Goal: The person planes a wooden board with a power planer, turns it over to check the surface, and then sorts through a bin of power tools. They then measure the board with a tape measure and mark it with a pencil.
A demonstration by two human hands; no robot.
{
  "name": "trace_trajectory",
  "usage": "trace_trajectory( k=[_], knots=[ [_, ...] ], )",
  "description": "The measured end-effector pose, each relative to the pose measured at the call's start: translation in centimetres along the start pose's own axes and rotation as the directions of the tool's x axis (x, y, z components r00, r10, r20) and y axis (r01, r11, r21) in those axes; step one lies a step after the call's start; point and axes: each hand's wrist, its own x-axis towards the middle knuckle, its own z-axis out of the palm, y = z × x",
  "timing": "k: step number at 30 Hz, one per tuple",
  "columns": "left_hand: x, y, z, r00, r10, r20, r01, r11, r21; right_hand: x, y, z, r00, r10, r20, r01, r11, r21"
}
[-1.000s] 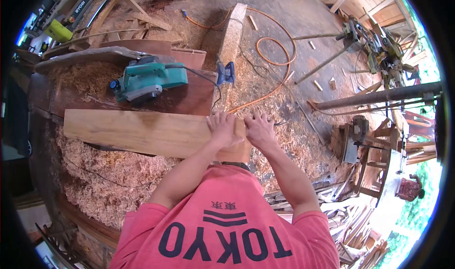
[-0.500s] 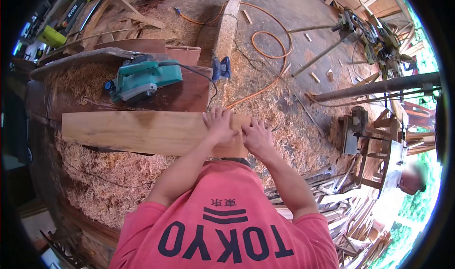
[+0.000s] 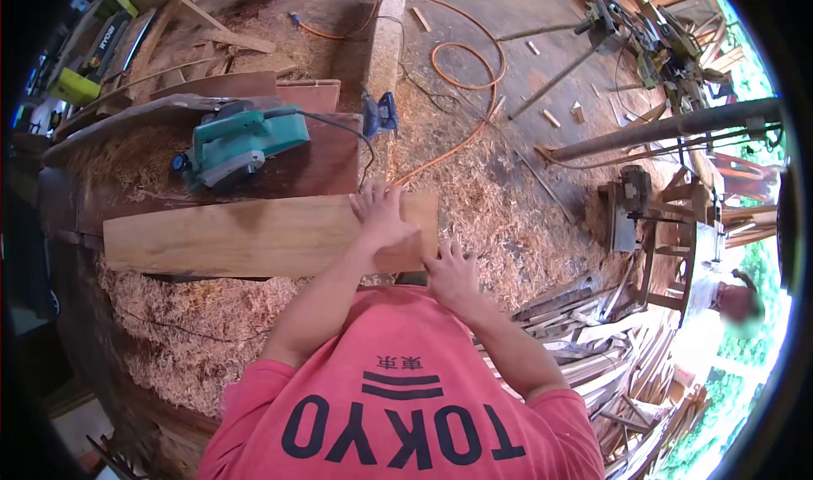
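Observation:
A long pale wooden board (image 3: 254,236) lies crosswise in front of the red shirt, over wood shavings. My left hand (image 3: 381,217) rests on top of the board near its right end, fingers spread toward the far edge. At the board's right end, by its near corner, my right hand (image 3: 453,275) touches the edge with its fingers apart. Beyond the board, a teal electric planer (image 3: 246,144) sits on a dark red-brown panel (image 3: 326,162), its dark cord curving toward the board.
A blue clamp-like tool (image 3: 379,114) is at a long beam (image 3: 387,48). An orange hose (image 3: 496,82) loops across the floor. Shavings (image 3: 195,336) are heaped nearby. Metal poles (image 3: 669,135) and scrap strips (image 3: 593,361) lie rightward. A person (image 3: 738,302) is at the far right.
My right hand has slid toward me along the board's end, to the near corner. My left hand stays on the board. The view has shifted slightly, moving the background leftward.

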Motion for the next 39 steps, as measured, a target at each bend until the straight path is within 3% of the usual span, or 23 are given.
trace_trajectory(
  k=[5, 8, 9, 14, 19, 39],
  knots=[
    [0.5, -0.6, 0.2, 0.999, 0.036, -0.018, -0.037, 0.999, -0.023, -4.1, 0.2, 2.3, 0.991, -0.045, 0.129, 0.020, 0.982, 0.188],
    [-0.4, -0.4, 0.5, 1.000, 0.010, 0.007, -0.010, 1.000, -0.022, -0.7, 1.4, -1.7, 0.997, 0.075, -0.017, -0.067, 0.958, 0.278],
    [-0.1, -0.3, 0.3, 1.000, 0.009, 0.007, -0.009, 1.000, -0.012, 0.7, 2.0, -2.6, 0.988, 0.084, -0.131, -0.042, 0.953, 0.300],
    [0.2, -0.5, 0.3, 1.000, 0.012, 0.004, -0.012, 1.000, -0.004, 8.4, 3.2, -3.7, 0.977, 0.106, -0.185, -0.053, 0.961, 0.270],
    [0.4, -0.8, 0.5, 1.000, 0.025, 0.005, -0.025, 1.000, 0.013, 11.2, 2.9, -5.0, 0.991, 0.081, -0.103, -0.059, 0.978, 0.198],
    [0.2, -0.4, 0.4, 1.000, 0.015, -0.009, -0.015, 1.000, 0.001, 2.2, 1.0, -1.3, 1.000, 0.018, 0.017, -0.021, 0.988, 0.151]
  ],
)
